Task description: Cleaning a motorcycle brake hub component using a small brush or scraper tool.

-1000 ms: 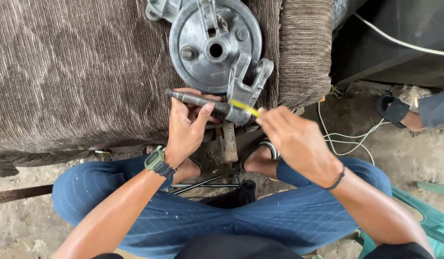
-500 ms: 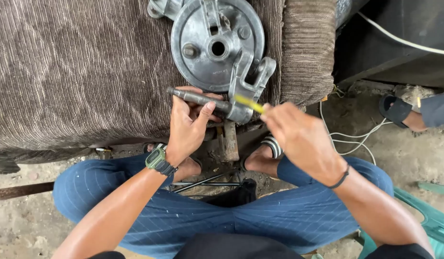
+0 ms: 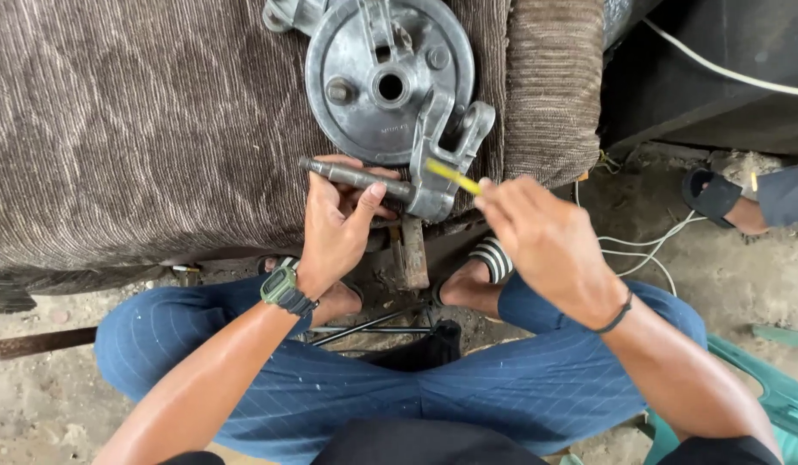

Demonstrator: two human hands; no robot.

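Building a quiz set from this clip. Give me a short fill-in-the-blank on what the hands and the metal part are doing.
1. The left hand grips a dark metal ____ that sticks out of the bracket.
2. The right hand holds a thin tool whose colour is ____.
3. The round metal plate lies on a ____ striped cushion.
4. A watch sits on the ____ wrist.

Missing words: rod; yellow; brown; left

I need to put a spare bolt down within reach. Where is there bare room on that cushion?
Free: the brown cushion left of the metal plate. Crowded: by the left hand, rod and right hand.
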